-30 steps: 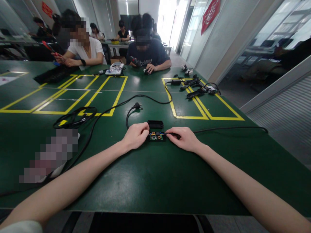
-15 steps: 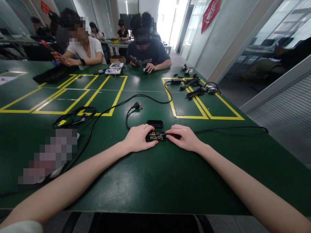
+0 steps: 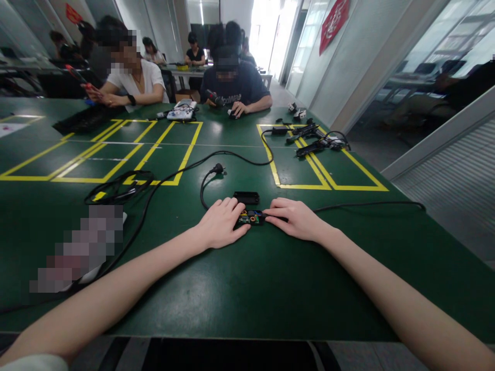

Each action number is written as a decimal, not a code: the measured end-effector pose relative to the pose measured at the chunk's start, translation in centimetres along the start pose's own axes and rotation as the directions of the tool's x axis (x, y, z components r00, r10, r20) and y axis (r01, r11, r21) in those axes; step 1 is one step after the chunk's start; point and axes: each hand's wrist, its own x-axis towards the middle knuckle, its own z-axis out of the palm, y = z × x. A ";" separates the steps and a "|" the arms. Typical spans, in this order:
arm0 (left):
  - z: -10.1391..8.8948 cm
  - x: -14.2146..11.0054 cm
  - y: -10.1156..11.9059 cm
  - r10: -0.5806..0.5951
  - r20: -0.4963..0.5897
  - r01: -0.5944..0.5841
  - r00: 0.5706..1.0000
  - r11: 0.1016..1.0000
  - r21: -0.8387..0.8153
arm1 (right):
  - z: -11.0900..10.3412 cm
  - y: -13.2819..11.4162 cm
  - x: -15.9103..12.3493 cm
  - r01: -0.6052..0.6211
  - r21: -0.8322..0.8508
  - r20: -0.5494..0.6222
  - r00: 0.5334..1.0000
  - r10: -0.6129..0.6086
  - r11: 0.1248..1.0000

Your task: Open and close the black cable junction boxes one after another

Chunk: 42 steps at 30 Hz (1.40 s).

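Note:
In the head view, an opened black power adapter [image 3: 254, 219] lies on the green table with its circuit board and copper-coloured coils showing. My left hand [image 3: 218, 224] is closed over its left end, fingers along the far side and thumb along the near side. At the right end, my right hand [image 3: 296, 220] pinches the black power cable [image 3: 367, 206] where it meets the case; the fingertips partly hide the joint. Just beyond the adapter sits its loose black cover [image 3: 246, 197], hollow side up. A black mains plug [image 3: 218, 168] on a short lead stands behind my left hand.
A coiled black cable [image 3: 119, 188] and a blurred-out object [image 3: 79, 247] are on the left. Black parts [image 3: 309, 139] lie inside yellow tape at the back right. Across the table, two people handle tools; a white power strip [image 3: 182, 110] sits between them.
My left hand has shifted slightly left, its fingers drawn closer together over the adapter's end. My right hand has moved a little to the right, still at the cable. The adapter has hardly moved.

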 end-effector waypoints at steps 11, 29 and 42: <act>0.2 0.0 0.2 -0.003 -0.017 0.003 1.000 1.000 0.011 | 0.9 -0.3 0.4 -0.068 0.078 -0.075 0.994 0.074 0.995; 0.5 -0.1 -0.7 -0.092 -0.232 0.041 0.968 0.975 -0.217 | 0.6 -0.4 0.1 -0.049 0.291 -0.127 0.988 0.090 0.955; 0.3 -0.2 -0.6 -0.057 -0.158 0.035 0.986 0.989 -0.142 | -0.7 -0.6 0.5 0.030 0.134 -0.019 0.999 -0.028 0.991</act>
